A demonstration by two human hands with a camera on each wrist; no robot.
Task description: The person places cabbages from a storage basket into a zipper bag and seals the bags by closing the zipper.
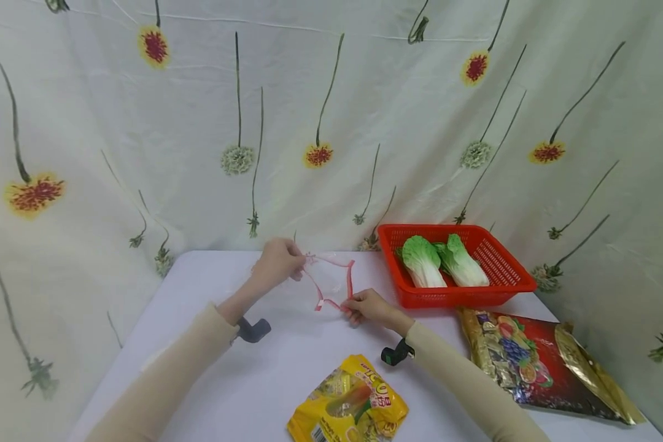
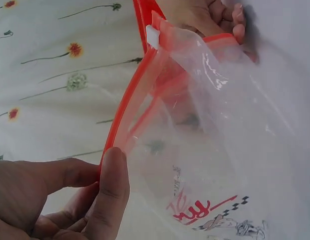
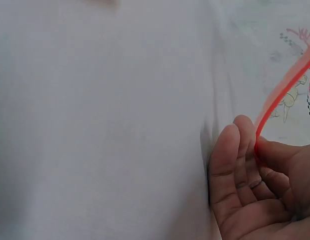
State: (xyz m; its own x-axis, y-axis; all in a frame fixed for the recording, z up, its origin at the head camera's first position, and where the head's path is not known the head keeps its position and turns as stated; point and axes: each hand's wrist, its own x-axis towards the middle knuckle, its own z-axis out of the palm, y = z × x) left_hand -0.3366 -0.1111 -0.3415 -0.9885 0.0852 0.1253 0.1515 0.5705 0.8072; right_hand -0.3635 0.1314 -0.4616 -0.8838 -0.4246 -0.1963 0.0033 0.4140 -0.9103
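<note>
We find the clear bag [image 2: 210,130] above the bench [image 1: 237,393], between the two hands; clock directions are as seen in the head view. From the left hand [image 1: 279,265] it lies toward 4 o'clock; from the right hand [image 1: 371,307], toward 10 o'clock. We judge its red rim [image 2: 125,107] to be the governing relation: the line joining the two grips runs from 10 to 4 o'clock, and the mouth is spread between them.

The left hand is clamped on the rim between thumb and fingers. The right hand likewise pinches the rim at the end nearer the wearer. A white slider [image 2: 152,36] sits near the right-hand end. We observe printed marks on the film but no item showing inside.

The yellow packet [image 1: 348,402] lies at 6 o'clock from the right hand, which is the nearer of the two; the frame's lower edge cuts it off.

At 2 o'clock from the right hand stands the red basket [image 1: 431,299], containing two cabbages [image 1: 422,264], side by side, leafy ends toward 11 o'clock.

The red-and-gold packet [image 1: 536,362] lies at 4 o'clock from the right hand, just beside the basket, its long axis running 10 to 4 o'clock.
</note>
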